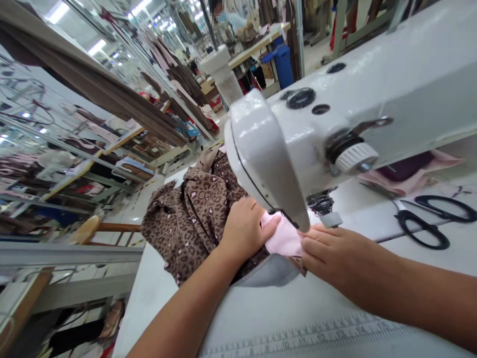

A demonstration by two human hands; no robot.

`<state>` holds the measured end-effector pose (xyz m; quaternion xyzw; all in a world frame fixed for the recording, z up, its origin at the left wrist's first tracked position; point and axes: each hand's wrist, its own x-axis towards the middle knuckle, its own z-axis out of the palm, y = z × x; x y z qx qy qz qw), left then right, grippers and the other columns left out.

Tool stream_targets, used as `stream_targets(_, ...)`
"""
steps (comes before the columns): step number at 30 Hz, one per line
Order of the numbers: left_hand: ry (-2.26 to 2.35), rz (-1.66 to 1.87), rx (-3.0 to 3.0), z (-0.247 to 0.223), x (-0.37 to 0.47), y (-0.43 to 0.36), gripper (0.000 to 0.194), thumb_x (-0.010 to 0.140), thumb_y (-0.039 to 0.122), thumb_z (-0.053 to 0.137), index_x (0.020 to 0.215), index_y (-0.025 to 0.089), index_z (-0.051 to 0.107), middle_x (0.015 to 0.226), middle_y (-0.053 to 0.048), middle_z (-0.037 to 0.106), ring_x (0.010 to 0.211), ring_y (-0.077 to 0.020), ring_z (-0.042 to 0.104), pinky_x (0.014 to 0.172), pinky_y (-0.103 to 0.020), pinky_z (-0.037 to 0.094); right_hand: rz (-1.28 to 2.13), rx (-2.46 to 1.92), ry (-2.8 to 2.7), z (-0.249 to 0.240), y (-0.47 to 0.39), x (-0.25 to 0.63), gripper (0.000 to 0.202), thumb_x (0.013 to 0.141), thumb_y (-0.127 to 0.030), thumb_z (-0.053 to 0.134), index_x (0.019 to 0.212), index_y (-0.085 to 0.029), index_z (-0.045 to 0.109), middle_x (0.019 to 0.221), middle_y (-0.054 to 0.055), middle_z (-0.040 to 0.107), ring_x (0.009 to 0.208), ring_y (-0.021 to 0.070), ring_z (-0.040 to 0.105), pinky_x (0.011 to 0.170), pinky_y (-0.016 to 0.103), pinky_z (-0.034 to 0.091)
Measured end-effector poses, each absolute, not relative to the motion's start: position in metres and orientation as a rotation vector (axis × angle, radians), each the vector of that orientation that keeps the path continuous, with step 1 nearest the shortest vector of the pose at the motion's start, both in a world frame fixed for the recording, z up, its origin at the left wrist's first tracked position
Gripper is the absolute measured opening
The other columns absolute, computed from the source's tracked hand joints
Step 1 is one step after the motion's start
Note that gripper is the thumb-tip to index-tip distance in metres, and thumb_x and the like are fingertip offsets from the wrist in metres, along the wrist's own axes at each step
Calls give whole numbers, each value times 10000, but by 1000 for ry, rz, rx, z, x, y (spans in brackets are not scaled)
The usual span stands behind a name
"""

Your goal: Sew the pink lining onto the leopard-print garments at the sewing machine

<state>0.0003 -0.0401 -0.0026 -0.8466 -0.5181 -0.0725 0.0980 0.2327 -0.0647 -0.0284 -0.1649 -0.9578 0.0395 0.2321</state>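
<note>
A brown leopard-print garment [186, 214] with pink and grey parts lies bunched on the white table, left of and under the head of a white sewing machine [261, 144]. My left hand [246, 226] rests on the garment beside the pink fabric [285, 238], its thumb lying over the pink edge and its other fingers partly hidden. Right of the machine head, my right hand [328, 248] has its fingers pressed together on the edge of the pink fabric. The needle area is hidden behind the machine head.
Black-handled scissors [425, 226] lie on the table at the right, near pink and dark purple fabric [406, 171]. A printed ruler scale [316, 338] runs along the front. Behind are a blue bin [283, 64] and a person [233, 20].
</note>
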Motion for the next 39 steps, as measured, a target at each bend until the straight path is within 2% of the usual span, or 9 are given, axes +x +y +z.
stream_targets(7,-1273,-338,-2899,29,19,-107,312,1059,404,479,924,184,654,804,-45,656,709,-197,589,638,-332,493,315,-487,-2541,-32,-57,261,308,797,-8,525,1029,-177,635,1048,63,700,907,200,624,858,352,471)
stream_targets(11,-1251,-250,-2913,28,29,-135,303,1049,115,351,892,181,601,739,-24,626,611,-176,549,554,-312,454,280,-516,-2524,-34,-54,270,308,815,16,519,1025,-178,633,1001,57,700,839,201,611,765,352,457)
stream_targets(15,-1403,-188,-3025,37,35,-134,248,1048,160,382,979,186,618,779,-23,659,583,-152,598,506,-262,463,243,-476,-2583,-34,-61,261,237,782,-19,599,939,-194,634,864,31,662,780,219,583,697,366,431)
stream_targets(22,-1906,-282,-2958,45,22,-99,164,980,162,537,982,211,694,858,-31,732,781,-165,702,728,-266,575,227,-553,-2521,-34,-67,252,214,839,-87,638,1019,-203,619,859,7,633,758,197,564,690,346,416)
stream_targets(28,-1705,-120,-3033,46,-25,-124,229,886,375,777,1043,226,702,995,-72,758,1047,-252,717,950,-380,587,341,-394,-2619,-36,-65,244,226,771,-3,627,874,-203,615,813,8,610,747,207,545,707,359,428)
stream_targets(31,-1548,-99,-2836,41,-42,-149,78,954,199,640,1012,228,683,1036,-70,766,1131,-268,700,1065,-477,531,418,-369,-2581,-35,-65,238,234,819,22,572,764,-206,577,774,15,593,724,205,513,724,363,441)
stream_targets(34,-1600,64,-2693,49,-36,-171,259,980,67,429,948,214,639,834,-30,743,792,-204,736,774,-337,599,600,-345,-2552,-32,-63,236,269,833,42,526,725,-204,544,763,24,594,733,198,509,714,346,436)
stream_targets(36,-1727,246,-2693,64,-20,-177,223,1007,124,447,880,223,601,680,18,677,544,-180,650,503,-281,483,721,-314,-2543,-29,-60,239,269,834,49,494,751,-200,553,783,29,611,750,197,525,703,339,433)
stream_targets(39,-1879,445,-2831,82,8,-166,193,1027,329,563,867,229,600,696,35,684,540,-172,649,465,-280,406,840,-259,-2510,-25,-54,248,292,901,11,425,792,-213,576,807,36,628,757,197,554,684,334,439)
